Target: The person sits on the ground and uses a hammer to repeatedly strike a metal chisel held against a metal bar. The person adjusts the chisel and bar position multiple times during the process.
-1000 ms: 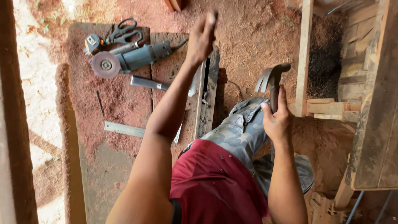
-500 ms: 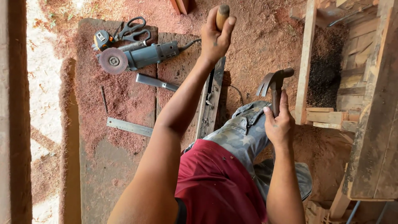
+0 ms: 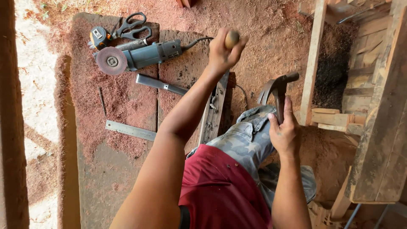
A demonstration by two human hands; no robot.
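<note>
The left hand (image 3: 221,51) is raised over the middle of the sawdust-strewn board surface (image 3: 97,169), clenched around a wooden handle (image 3: 231,39) whose rounded, tan-brown end pokes out above the curled fingers; the rest of the tool is hidden inside the fist. The right hand (image 3: 285,132) grips the dark shaft of a claw hammer (image 3: 277,87), its worn steel head held above the knee of the camouflage trousers (image 3: 250,135), beside the surface's right edge. Near the far edge of the surface lie an angle grinder (image 3: 137,57) with a reddish disc, black-handled scissors (image 3: 133,25) and a tape measure (image 3: 99,37). A chisel-like tool (image 3: 161,85) rests just below the grinder, and a steel ruler (image 3: 130,130) lies nearer the left edge.
</note>
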